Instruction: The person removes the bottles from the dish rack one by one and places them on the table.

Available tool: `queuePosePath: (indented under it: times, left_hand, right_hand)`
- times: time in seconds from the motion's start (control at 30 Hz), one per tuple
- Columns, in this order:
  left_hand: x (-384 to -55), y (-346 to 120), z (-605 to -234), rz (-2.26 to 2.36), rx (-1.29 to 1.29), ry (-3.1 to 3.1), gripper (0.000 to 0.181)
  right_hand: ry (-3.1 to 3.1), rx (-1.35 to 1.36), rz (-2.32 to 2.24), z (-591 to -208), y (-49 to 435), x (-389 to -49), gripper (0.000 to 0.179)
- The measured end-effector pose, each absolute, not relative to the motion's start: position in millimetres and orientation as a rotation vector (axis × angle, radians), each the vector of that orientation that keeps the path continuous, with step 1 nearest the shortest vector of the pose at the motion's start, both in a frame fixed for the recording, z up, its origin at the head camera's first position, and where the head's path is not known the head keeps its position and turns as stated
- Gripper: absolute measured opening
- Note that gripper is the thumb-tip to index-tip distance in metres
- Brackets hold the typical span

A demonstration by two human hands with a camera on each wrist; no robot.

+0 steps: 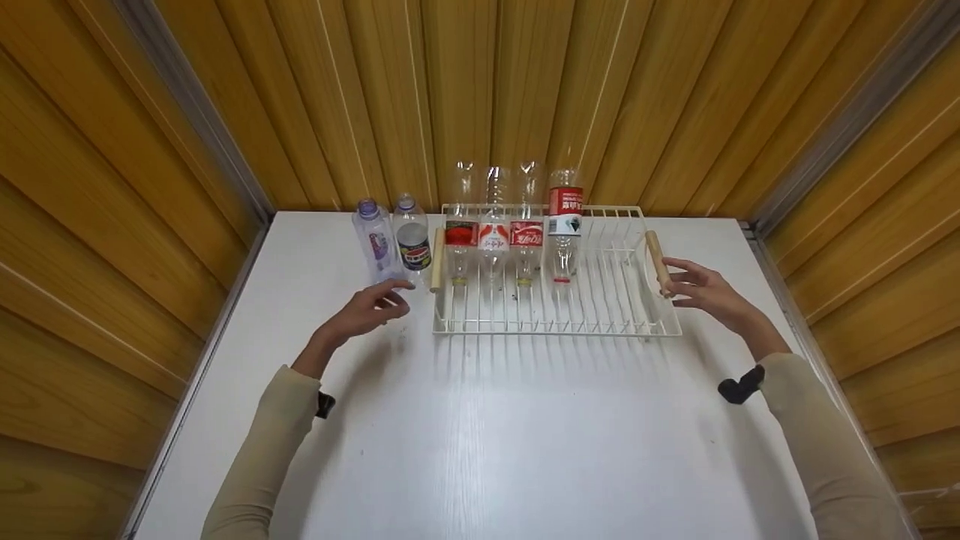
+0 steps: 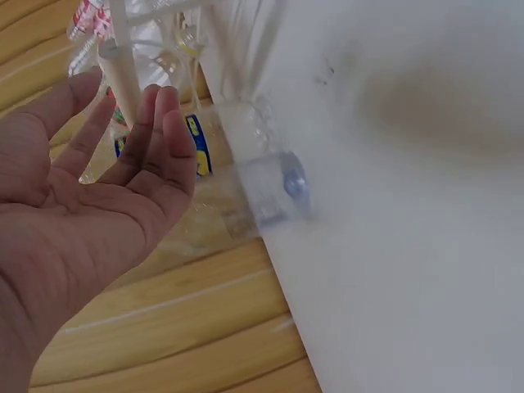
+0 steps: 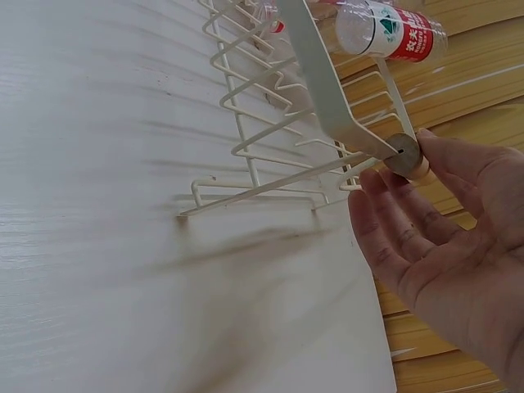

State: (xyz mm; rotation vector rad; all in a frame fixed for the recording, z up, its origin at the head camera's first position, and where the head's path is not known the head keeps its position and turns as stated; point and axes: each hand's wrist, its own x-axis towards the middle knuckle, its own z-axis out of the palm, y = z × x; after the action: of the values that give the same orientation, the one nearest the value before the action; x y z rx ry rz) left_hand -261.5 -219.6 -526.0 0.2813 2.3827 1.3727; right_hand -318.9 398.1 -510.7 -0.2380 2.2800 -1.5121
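Observation:
A white wire dish rack point(image 1: 555, 330) with wooden handles stands on the white table. Several clear plastic bottles lean upside down in it, among them one with a red and white label point(image 1: 565, 202). My right hand point(image 1: 705, 289) holds the end of the right handle point(image 3: 405, 155) loosely, thumb on one side and fingers on the other. My left hand point(image 1: 367, 309) hovers short of the left handle point(image 1: 437, 259), fingers loosely bent around nothing. Just beyond it stand a purple-tinted bottle point(image 1: 377, 240) and a bottle with a dark label point(image 1: 413, 244).
Wood-look panels point(image 1: 465, 90) rise behind the table and along both sides. The rack and bottles stand close to the back panel. White tabletop point(image 1: 480, 450) stretches between the forearms toward the front.

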Motion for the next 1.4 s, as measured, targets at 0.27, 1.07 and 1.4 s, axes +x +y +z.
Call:
queuePosePath:
  times: [0.27, 1.07, 1.4]
  left_hand:
    - [-275, -186, -537, 1.448, 0.434, 2.389, 0.067]
    - [-288, -180, -557, 1.541, 0.347, 2.291, 0.077]
    - [-287, -173, -562, 1.611, 0.348, 2.245, 0.077]
  right_hand:
    - [2.294, -0.199, -1.489, -513, 394, -318, 0.069]
    - [2.351, -0.272, -1.457, -473, 371, -338, 0.062]
    - [2.329, -0.308, -1.407, -474, 335, -353, 0.053]
